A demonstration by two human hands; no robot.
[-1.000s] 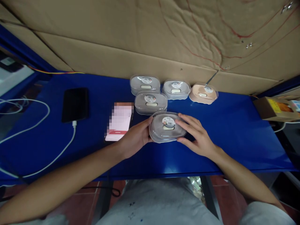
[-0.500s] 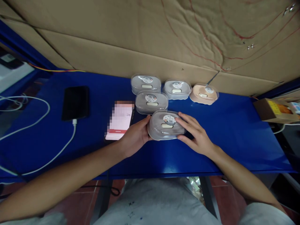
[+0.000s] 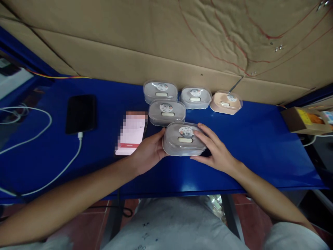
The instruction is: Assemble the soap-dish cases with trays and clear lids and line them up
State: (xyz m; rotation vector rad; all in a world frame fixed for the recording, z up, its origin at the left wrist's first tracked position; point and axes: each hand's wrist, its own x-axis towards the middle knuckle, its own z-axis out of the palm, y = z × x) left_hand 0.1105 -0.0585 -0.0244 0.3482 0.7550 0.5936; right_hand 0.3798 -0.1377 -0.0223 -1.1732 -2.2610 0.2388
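An oval plastic box with a clear lid [image 3: 173, 146] is held between my two hands near the front of the blue table. Its lid carries a round sticker and a cream, pill-shaped piece. My left hand [image 3: 149, 152] grips the left end, thumb on the near side of the rim and the other fingers partly hidden below. My right hand [image 3: 217, 149] wraps the right end, with fingers over the lid by the sticker and the thumb low at the front edge. Just behind it stands a similar grey box [image 3: 158, 116].
Farther back along the cardboard wall [image 3: 117, 59] are two more grey boxes [image 3: 149, 97] [image 3: 186, 103] and a peach one [image 3: 217, 107]. A lit phone [image 3: 130, 139] lies left of my left hand. A dark device [image 3: 80, 114] with a white cable is farther left; a carton [image 3: 296, 121] stands right.
My right thumb has shifted left and lower along the box's front edge. The box has tilted slightly in my hands; the view has moved a little.
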